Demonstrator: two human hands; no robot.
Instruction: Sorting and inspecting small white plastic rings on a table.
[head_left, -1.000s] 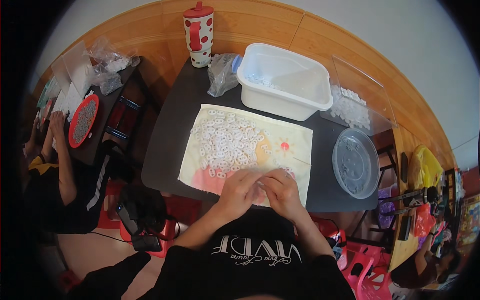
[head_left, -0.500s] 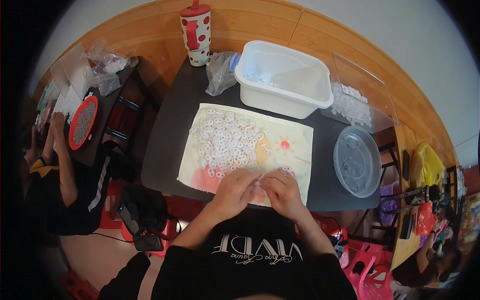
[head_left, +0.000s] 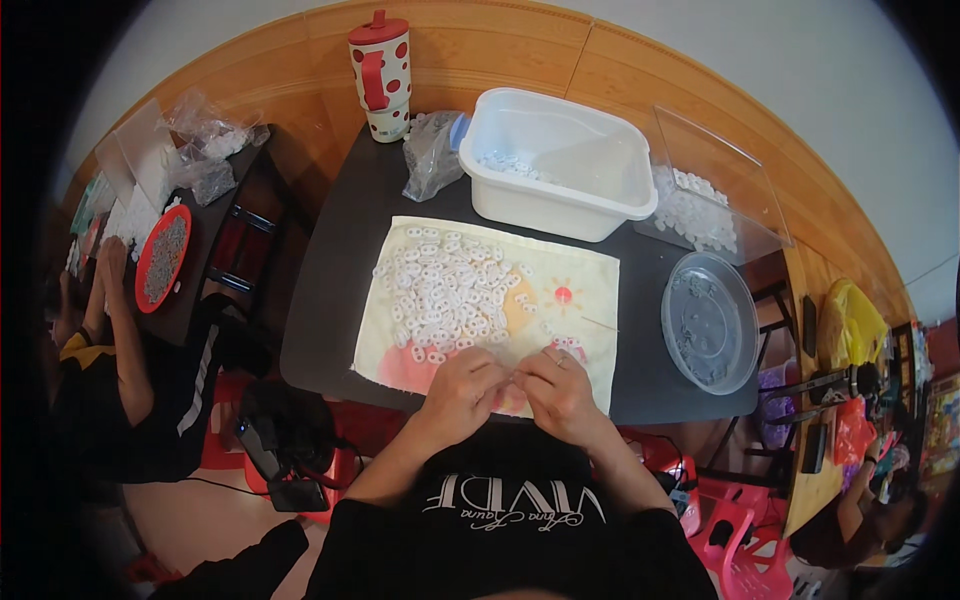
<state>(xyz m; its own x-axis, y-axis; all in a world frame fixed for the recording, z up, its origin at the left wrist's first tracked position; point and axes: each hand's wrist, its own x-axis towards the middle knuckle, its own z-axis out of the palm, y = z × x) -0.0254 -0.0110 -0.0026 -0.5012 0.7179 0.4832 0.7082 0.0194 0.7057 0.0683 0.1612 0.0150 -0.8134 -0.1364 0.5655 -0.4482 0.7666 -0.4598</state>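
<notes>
The person's left hand (head_left: 462, 395) and right hand (head_left: 562, 393), fingers pinched closed, anything held indiscernible; white two-holed oval pieces (head_left: 455, 288) heaped at the hands' eleven o'clock.

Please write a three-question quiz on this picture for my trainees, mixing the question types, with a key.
1. Multiple choice: what colour are the small pieces heaped on the cloth?
A) black
B) white
C) green

2. True or false: the left hand and the right hand are held close together near the cloth's near edge.

3. Fill in the gap: from the wearer's view, the round clear tray lies to the ____ of the cloth.

Key: 1. B; 2. True; 3. right
</notes>
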